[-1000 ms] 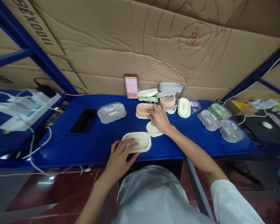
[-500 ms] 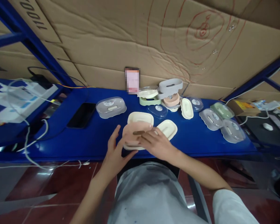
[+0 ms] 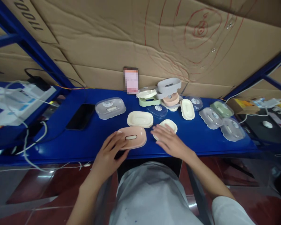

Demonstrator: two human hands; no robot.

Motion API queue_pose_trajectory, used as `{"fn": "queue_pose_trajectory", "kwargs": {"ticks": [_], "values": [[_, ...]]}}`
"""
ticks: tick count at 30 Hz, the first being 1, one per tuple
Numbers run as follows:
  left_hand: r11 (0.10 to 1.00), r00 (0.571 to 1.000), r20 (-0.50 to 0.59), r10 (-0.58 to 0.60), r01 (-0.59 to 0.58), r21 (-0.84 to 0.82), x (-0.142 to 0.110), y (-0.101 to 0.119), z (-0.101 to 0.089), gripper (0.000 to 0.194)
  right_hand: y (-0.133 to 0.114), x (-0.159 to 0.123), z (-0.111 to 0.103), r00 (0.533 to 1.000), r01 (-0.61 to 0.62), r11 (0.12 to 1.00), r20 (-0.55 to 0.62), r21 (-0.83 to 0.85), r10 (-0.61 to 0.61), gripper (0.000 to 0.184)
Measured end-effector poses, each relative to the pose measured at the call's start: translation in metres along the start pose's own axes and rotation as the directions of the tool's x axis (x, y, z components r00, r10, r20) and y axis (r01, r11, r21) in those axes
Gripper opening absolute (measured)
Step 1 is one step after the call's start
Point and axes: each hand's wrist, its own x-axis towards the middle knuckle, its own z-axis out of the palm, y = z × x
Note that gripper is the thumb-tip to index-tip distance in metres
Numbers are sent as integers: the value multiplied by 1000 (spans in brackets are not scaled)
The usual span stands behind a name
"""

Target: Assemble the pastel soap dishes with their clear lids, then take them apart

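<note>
A pink soap dish (image 3: 140, 137) with an oval slot in its middle, a pale piece showing in the slot, lies at the table's front. My left hand (image 3: 111, 147) grips its left end, fingers over the top and thumb at the near side. My right hand (image 3: 170, 140) is open, fingers stretched out over a cream oval dish (image 3: 171, 124) and hiding much of it; whether they touch it I cannot tell. Just behind the pink dish sits another cream dish (image 3: 140, 118).
Clear-lidded boxes lie at left (image 3: 110, 109) and right (image 3: 210, 118). A pile of grey (image 3: 169, 87), green (image 3: 150, 101) and pink parts stands at the back, near a clear lid (image 3: 157, 111). A black phone (image 3: 81, 116) and white cables (image 3: 27, 140) are on the left.
My right hand has left the pink dish and moved right, over the cream dish, its fingers straightened. The pink dish has come slightly nearer, its slot now showing a pale piece.
</note>
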Motion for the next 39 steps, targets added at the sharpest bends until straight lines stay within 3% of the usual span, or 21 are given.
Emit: {"fn": "queue_pose_trajectory", "kwargs": {"ticks": [4,7,9,11,13,15,20,24,28,32,35,36,39], "values": [[982,986,-91,-138,149,116,-4,-13,-7,34,25,-41,-16,957,-289,956,-28,-53,288,58],[946,961,-175,-214,248,207,1,-6,-1,43,21,-51,-13,943,-331,941,-44,-63,329,59],[964,973,-156,-170,197,180,8,10,7,49,12,-42,-11,957,-289,957,-45,-14,288,56],[994,999,-34,-37,41,102,14,30,17,53,5,-23,-11,968,-232,971,-83,64,237,52],[992,988,113,107,-113,50,19,47,26,53,5,2,-13,972,-175,978,-139,114,190,47],[984,968,188,164,-174,39,21,58,32,47,11,28,-13,980,-126,987,-142,100,139,45],[995,985,155,81,-88,36,16,53,31,34,30,78,4,999,-36,999,-17,2,36,46],[999,990,138,35,-38,16,10,45,25,32,33,85,15,1000,-12,1000,-19,9,12,43],[999,991,130,31,-30,-11,9,44,26,32,43,74,13,984,-152,983,-114,-101,140,43],[996,985,153,85,-81,-35,10,47,27,40,61,66,10,923,-379,901,-158,-210,351,56],[998,998,51,24,-27,50,8,37,21,48,70,62,5,894,-447,873,-137,-193,427,56],[993,998,-28,-53,55,101,7,30,17,49,71,60,2,895,-443,878,-134,-179,425,52],[942,944,-214,-249,288,172,0,3,5,49,66,52,-10,913,-388,919,-164,-67,374,42]]}}
